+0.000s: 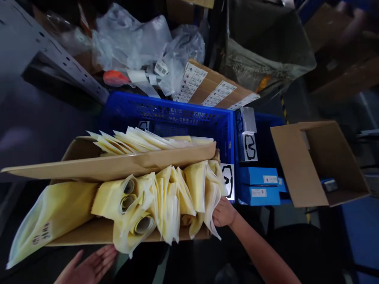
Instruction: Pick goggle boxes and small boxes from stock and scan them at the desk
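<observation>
A long cardboard box point(94, 232) stands before me, packed with yellow padded envelopes point(168, 201), some rolled and some folded. A raised flap point(130, 161) divides it, with more envelopes upright behind. One wide envelope point(62, 207) with handwriting on a label leans out at the left end. My left hand point(91, 266) is palm up with fingers stretched out, just below the box's near side, fingertips close to its bottom edge. At the right end, my right hand point(224, 213) has its fingers curled round the box's edge beside the hanging envelopes; its fingertips are partly hidden.
Behind the box is a blue plastic crate point(166, 104). Another crate at the right holds blue cartons point(259, 185) and white boxes point(248, 140). An open carton point(314, 165) stands farther right. Clear plastic bags point(133, 39) and a labelled cardboard sheet point(216, 86) lie beyond.
</observation>
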The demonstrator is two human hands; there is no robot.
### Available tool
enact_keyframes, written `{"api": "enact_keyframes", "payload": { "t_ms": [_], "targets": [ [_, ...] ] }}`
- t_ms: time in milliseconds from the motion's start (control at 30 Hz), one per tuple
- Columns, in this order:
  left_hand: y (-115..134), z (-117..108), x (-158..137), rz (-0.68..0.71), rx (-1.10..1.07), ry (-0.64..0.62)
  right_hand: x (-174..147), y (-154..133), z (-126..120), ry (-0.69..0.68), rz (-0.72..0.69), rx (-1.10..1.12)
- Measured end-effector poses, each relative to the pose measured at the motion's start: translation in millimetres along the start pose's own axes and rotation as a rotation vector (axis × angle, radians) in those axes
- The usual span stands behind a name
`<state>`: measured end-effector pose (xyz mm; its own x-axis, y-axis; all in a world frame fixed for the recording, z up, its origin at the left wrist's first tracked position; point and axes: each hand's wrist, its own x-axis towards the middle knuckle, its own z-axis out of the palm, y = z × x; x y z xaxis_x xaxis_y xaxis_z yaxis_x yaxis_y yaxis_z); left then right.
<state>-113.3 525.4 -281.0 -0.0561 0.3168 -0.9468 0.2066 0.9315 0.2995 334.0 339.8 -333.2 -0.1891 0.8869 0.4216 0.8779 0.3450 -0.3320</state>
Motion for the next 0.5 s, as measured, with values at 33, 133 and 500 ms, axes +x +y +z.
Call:
{"api": "enact_keyframes", "payload": {
  "t_ms": [33, 133, 500],
  "targets": [
    [4, 3, -8, 0.056, 0.037, 0.024, -4, -1, -6, -0.03, 0.039, -0.023],
    [15, 26, -37, 0.363, 0.266, 0.131, -7, -15, -28, -0.101, 0.206, -0.026],
    [39, 38, -58, 1.135, 0.649, 0.407, 45, -109, -73, 0.343, 0.854, -0.145]
  ]
}}
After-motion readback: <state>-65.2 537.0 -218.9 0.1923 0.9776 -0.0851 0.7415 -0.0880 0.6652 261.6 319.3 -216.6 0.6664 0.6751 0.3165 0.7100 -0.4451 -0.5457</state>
